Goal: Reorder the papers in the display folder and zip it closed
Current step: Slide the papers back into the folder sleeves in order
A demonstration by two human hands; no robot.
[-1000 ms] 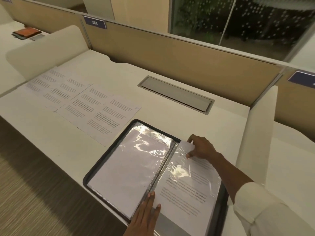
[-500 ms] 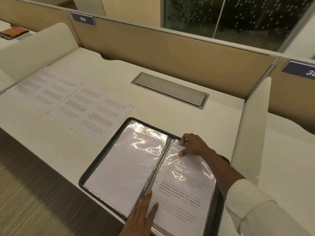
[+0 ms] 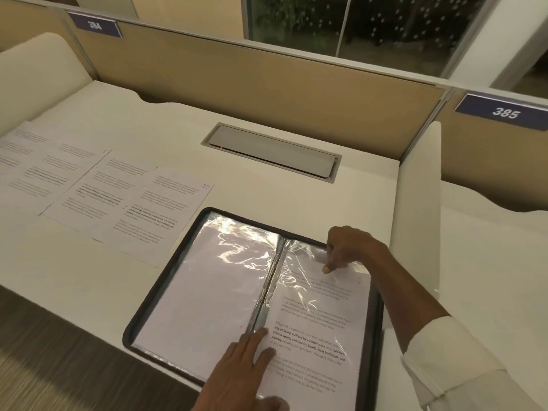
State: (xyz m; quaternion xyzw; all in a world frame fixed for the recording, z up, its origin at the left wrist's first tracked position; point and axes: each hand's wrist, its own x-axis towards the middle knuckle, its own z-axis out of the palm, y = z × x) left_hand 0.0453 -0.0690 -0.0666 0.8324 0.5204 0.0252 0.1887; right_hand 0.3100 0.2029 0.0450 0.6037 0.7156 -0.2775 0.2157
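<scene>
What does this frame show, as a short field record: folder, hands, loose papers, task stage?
display folder: open flat on the desk, unzipped
left hand: flat, pressing beside the spine
right hand: fingers curled on the right sleeve top; grip unclear
loose papers: several sheets on the desk, left of the folder
stage: zipping not begun

Left partition sign (image 3: 95, 25): 384. Right partition sign (image 3: 504, 112): 385. Loose sheet (image 3: 166, 209) corner: handwritten 10.

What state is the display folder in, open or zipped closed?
Open. The display folder lies spread flat on the desk, both plastic-sleeved pages facing up.
</scene>
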